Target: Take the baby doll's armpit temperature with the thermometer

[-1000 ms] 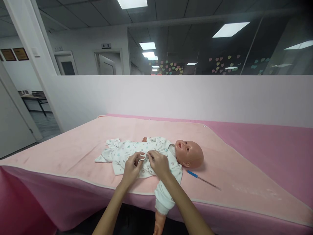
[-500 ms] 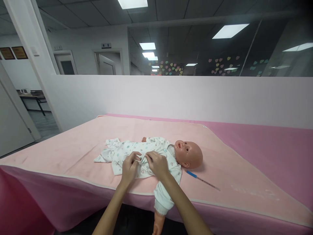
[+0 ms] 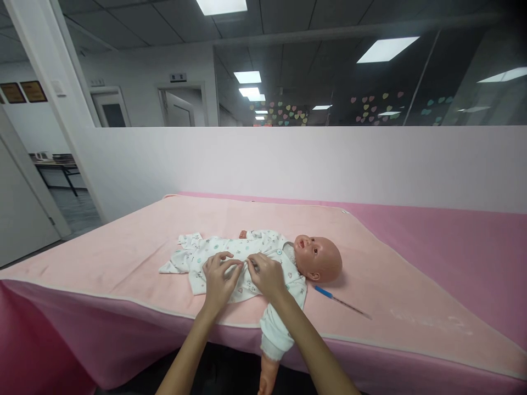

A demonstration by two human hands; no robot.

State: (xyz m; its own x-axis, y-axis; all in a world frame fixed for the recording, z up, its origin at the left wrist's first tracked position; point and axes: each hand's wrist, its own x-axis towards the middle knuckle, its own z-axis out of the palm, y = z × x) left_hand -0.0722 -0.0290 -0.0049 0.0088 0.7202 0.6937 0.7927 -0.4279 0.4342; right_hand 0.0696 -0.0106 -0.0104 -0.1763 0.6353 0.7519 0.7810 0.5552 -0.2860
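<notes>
A baby doll (image 3: pixel 321 258) lies on its back, its head to the right, in a white baby outfit (image 3: pixel 263 240) with small prints. Over its belly, my left hand (image 3: pixel 220 278) pinches thumb and forefinger together at the front of the outfit, the other fingers curled above the cloth. Just to the right, my right hand (image 3: pixel 265 275) pinches the same front, fingertips almost meeting those of the left. The bit of cloth between the fingertips is mostly hidden. One doll arm (image 3: pixel 269 373) in a white sleeve hangs over the table's near edge beneath my right forearm.
A thin rod with a blue handle (image 3: pixel 324 292) lies beside the doll's head. Under everything spreads a peach blanket (image 3: pixel 135 241) over a pink cover (image 3: pixel 465 252). Behind stands a white half wall (image 3: pixel 288 164) with glass above.
My left hand has shifted slightly right, its thumb and forefinger now stretched toward my right fingertips. The raised fold of cloth between the hands is less visible. Doll and rod lie as before.
</notes>
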